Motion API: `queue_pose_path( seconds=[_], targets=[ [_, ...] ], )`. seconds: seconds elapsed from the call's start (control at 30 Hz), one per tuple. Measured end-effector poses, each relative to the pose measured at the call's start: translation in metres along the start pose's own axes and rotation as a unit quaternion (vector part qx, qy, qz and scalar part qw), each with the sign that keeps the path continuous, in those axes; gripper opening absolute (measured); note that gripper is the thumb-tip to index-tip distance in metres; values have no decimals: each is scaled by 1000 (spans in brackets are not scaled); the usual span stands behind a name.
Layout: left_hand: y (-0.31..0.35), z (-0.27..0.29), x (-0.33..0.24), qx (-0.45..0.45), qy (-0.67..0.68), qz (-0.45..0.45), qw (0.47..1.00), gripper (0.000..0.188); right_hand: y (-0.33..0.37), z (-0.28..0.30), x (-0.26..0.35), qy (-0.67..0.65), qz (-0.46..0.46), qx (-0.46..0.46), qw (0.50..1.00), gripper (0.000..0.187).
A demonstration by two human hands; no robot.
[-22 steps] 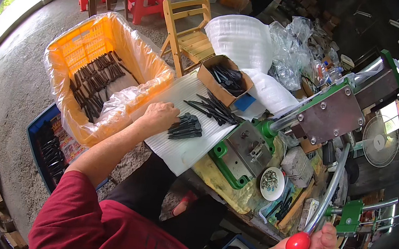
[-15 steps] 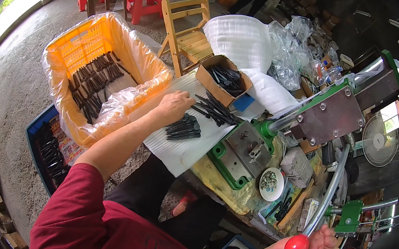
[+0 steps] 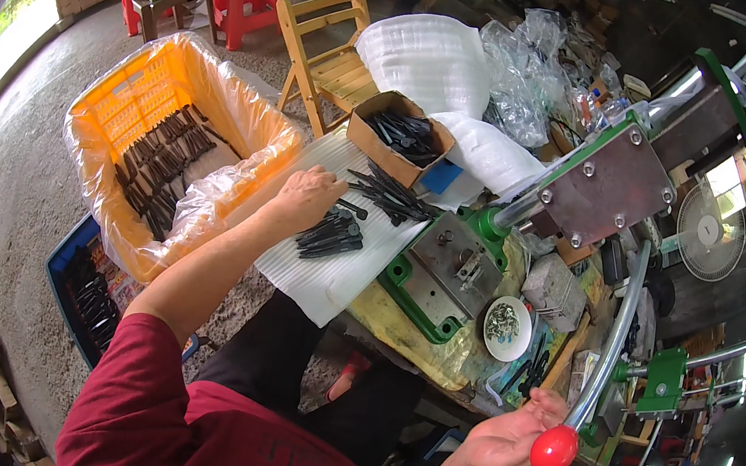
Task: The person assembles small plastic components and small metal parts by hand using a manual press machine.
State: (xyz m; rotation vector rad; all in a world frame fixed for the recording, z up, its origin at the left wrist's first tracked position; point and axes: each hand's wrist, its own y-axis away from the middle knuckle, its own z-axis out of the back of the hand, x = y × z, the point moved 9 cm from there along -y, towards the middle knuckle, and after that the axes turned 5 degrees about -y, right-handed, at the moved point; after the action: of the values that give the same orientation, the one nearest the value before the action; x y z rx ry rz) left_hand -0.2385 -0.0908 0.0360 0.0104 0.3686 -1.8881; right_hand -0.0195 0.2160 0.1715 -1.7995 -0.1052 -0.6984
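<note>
Nearest the viewer, the right hand (image 3: 511,436) curls around the red knob (image 3: 554,449) of a long lever (image 3: 613,342) on the green press (image 3: 573,197). Beyond it, on the bench (image 3: 399,325), the press bed (image 3: 448,270) appears empty, though the view there is small. Farther left, the left hand (image 3: 307,199) rests fingers-down on a white sheet (image 3: 332,261), touching a small bundle of black rods (image 3: 331,234); whether it grips any cannot be told. More loose rods (image 3: 387,193) and a full cardboard box (image 3: 401,136) lie behind. Farthest, a lined orange crate (image 3: 171,129) holds many similar pieces, suggesting work well under way with stock remaining.
</note>
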Motion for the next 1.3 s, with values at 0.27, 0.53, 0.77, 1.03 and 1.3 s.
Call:
queue_pose_path(
  seconds=[0.27,0.53,0.77,1.03,1.3],
  targets=[
    [48,41,-83,-38,251,-112,961,26,78,-46,-70,-45,-388,119,913,23],
    [101,21,-169,31,363,-158,918,28,115,-54,-90,-12,-446,160,881,11],
    [110,-22,-180,120,332,-143,925,17,98,-66,-71,105,-265,337,897,9],
    [111,-25,-170,133,432,-108,885,13,86,36,-131,154,-388,99,903,12],
    [122,-43,-169,185,437,-100,874,16,37,62,-179,387,-270,245,847,8]
  ],
)
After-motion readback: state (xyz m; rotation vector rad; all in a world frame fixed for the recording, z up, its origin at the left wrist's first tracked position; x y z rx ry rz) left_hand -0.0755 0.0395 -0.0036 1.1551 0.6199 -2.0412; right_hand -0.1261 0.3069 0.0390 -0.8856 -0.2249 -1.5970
